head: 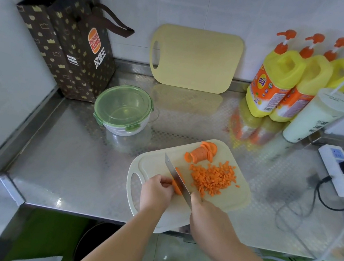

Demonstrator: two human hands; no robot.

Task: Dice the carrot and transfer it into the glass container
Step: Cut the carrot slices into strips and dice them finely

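Orange carrot slices [178,188] lay on the cutting board [233,200], pinched by the left hand [156,191]; the right hand [210,219] gripped the knife [175,177] across them. Diced carrot [212,179] was heaped at 2 o'clock, and the lidded glass container [123,109] stood at 10 o'clock on the desk [76,162].

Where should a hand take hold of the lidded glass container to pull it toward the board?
Probably around the wall of the glass container, just below the green lid, coming from the front right. It stands upright and round, so fingers can wrap its side; the paper bag crowds its back left.
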